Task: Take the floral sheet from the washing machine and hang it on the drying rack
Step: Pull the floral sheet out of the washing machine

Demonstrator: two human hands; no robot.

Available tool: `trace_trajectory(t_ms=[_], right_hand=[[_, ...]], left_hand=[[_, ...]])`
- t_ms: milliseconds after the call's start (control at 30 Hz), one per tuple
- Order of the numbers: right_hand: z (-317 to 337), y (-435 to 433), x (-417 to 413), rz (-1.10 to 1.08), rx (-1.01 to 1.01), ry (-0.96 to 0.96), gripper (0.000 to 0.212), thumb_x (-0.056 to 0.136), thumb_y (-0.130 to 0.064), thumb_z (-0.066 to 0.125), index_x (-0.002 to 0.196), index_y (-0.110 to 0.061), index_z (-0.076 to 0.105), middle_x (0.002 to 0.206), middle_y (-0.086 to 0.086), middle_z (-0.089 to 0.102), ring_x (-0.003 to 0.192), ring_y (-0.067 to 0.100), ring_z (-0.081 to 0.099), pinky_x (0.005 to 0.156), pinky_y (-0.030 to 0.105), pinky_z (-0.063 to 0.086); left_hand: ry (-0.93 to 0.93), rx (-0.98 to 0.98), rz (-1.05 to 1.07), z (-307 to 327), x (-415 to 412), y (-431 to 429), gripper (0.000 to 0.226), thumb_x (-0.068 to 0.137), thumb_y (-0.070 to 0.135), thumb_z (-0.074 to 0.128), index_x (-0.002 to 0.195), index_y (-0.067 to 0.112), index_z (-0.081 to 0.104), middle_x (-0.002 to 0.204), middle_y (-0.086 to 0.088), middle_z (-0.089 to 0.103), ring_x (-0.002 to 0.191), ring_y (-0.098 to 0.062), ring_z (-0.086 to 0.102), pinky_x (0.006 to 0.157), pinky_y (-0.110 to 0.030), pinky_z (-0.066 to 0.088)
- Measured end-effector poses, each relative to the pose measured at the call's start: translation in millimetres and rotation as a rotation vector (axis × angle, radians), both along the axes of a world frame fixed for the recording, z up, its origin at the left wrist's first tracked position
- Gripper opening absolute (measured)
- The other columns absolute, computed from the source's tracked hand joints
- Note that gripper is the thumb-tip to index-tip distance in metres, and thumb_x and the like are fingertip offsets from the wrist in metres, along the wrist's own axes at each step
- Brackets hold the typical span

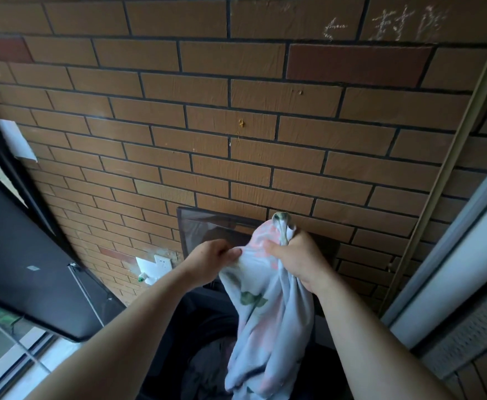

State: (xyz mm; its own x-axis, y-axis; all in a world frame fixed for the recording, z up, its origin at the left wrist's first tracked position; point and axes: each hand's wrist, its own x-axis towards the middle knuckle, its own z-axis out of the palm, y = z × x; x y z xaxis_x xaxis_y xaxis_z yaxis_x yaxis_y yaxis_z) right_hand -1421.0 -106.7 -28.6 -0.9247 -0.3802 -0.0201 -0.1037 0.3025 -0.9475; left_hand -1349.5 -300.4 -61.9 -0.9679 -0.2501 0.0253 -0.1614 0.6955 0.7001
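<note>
Your right hand (297,261) grips the sheet (265,313) bunched, your left hand (213,258) pinches its edge; it's half out of the washer (204,356), rack unseen

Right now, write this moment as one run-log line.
left hand: pinches floral sheet | right hand: grips floral sheet | hung: not yet

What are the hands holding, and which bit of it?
The floral sheet, near its top. The right hand grips the bunched upper end; the left hand pinches the edge beside it.
</note>
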Motion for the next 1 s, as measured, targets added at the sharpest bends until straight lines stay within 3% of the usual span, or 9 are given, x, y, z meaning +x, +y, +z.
trace_trajectory(t_ms=[100, 200, 333, 400, 467, 533, 733, 900, 1000], right_hand=[[-3.6, 2.1, 7.1, 0.102, -0.017, -0.051, 0.022, 0.084, -0.033, 0.079, 0.088, -0.013, 0.072, 0.079, -0.002, 0.072, 0.079, 0.012, 0.066, 0.067, 0.022, 0.051], [-10.0, 6.3, 12.0, 0.313, 0.112, -0.173, 0.044, 0.062, -0.044, 0.092, 0.094, -0.017, 0.077, 0.091, 0.001, 0.077, 0.091, 0.018, 0.071, 0.085, 0.031, 0.054], [-12.4, 10.5, 6.1, 0.255, 0.108, -0.179, 0.015, 0.074, -0.022, 0.087, 0.085, -0.018, 0.079, 0.087, 0.004, 0.078, 0.089, 0.025, 0.073, 0.092, 0.044, 0.056], [-7.3, 12.0, 4.7, 0.22, -0.007, -0.216, 0.006, 0.082, -0.011, 0.079, 0.081, -0.016, 0.076, 0.084, 0.005, 0.075, 0.083, 0.025, 0.07, 0.084, 0.041, 0.056], [-2.6, 11.6, 4.0, 0.181, -0.069, -0.19, 0.019, 0.087, -0.006, 0.071, 0.076, -0.021, 0.073, 0.079, 0.006, 0.068, 0.078, 0.024, 0.061, 0.073, 0.036, 0.048], [-2.9, 10.0, 1.6, 0.093, -0.125, -0.179, 0.029, 0.088, -0.001, 0.066, 0.071, -0.023, 0.071, 0.077, 0.008, 0.065, 0.077, 0.025, 0.058, 0.071, 0.035, 0.045], [-4.0, 8.4, 5.9, 0.151, -0.249, -0.225, 0.016, 0.086, -0.002, 0.073, 0.101, -0.004, 0.067, 0.091, 0.005, 0.071, 0.091, 0.022, 0.07, 0.084, 0.034, 0.056], [-3.5, 11.7, 15.1, 0.415, 0.068, -0.197, 0.028, 0.073, -0.011, 0.088, 0.099, -0.011, 0.077, 0.095, 0.005, 0.078, 0.093, 0.021, 0.074, 0.085, 0.032, 0.059], [-4.1, 8.2, 14.7, 0.298, -0.087, -0.289, 0.015, 0.083, -0.01, 0.079, 0.098, -0.007, 0.077, 0.097, 0.012, 0.077, 0.095, 0.029, 0.073, 0.089, 0.039, 0.058]], left_hand=[[0.125, -0.078, 0.039, 16.6, -2.0, 6.4, 0.034, 0.09, 0.041, 0.066, 0.067, 0.023, 0.051, 0.058, 0.009, 0.051, 0.053, -0.007, 0.046, 0.046, -0.016, 0.034], [0.21, -0.062, -0.01, 31.5, -3.2, 9.4, 0.03, 0.08, 0.045, 0.076, 0.073, 0.022, 0.059, 0.061, 0.009, 0.059, 0.051, -0.003, 0.05, 0.046, -0.015, 0.039], [0.024, 0.139, -0.17, 32.1, 3.5, 4.4, 0.034, 0.067, 0.035, 0.088, 0.082, 0.023, 0.06, 0.07, 0.01, 0.063, 0.056, -0.001, 0.054, 0.053, -0.015, 0.045], [-0.099, -0.094, -0.185, 18.9, 4.3, -1.5, 0.03, 0.069, 0.024, 0.088, 0.084, 0.019, 0.062, 0.075, 0.007, 0.064, 0.06, -0.004, 0.054, 0.052, -0.013, 0.04], [-0.188, -0.295, -0.153, 3.2, 3.0, -4.6, 0.027, 0.077, 0.027, 0.08, 0.085, 0.007, 0.064, 0.076, -0.006, 0.065, 0.063, -0.015, 0.053, 0.054, -0.025, 0.037], [-0.216, -0.269, -0.095, -11.4, 2.5, -6.7, 0.038, 0.088, 0.037, 0.068, 0.084, 0.0, 0.062, 0.07, -0.01, 0.058, 0.062, -0.02, 0.05, 0.053, -0.03, 0.031], [-0.096, -0.087, 0.049, -11.0, 6.1, -4.1, 0.045, 0.096, 0.05, 0.053, 0.071, 0.012, 0.052, 0.059, 0.003, 0.046, 0.054, -0.014, 0.04, 0.051, -0.03, 0.03], [0.152, -0.14, 0.053, 17.3, -1.2, 3.1, 0.042, 0.079, 0.046, 0.076, 0.063, 0.016, 0.05, 0.052, 0.008, 0.043, 0.048, -0.007, 0.036, 0.046, -0.022, 0.028], [0.113, 0.036, -0.084, 28.9, 0.6, -2.5, 0.035, 0.072, 0.037, 0.085, 0.07, 0.019, 0.055, 0.056, 0.011, 0.048, 0.048, -0.002, 0.038, 0.046, -0.017, 0.03]])
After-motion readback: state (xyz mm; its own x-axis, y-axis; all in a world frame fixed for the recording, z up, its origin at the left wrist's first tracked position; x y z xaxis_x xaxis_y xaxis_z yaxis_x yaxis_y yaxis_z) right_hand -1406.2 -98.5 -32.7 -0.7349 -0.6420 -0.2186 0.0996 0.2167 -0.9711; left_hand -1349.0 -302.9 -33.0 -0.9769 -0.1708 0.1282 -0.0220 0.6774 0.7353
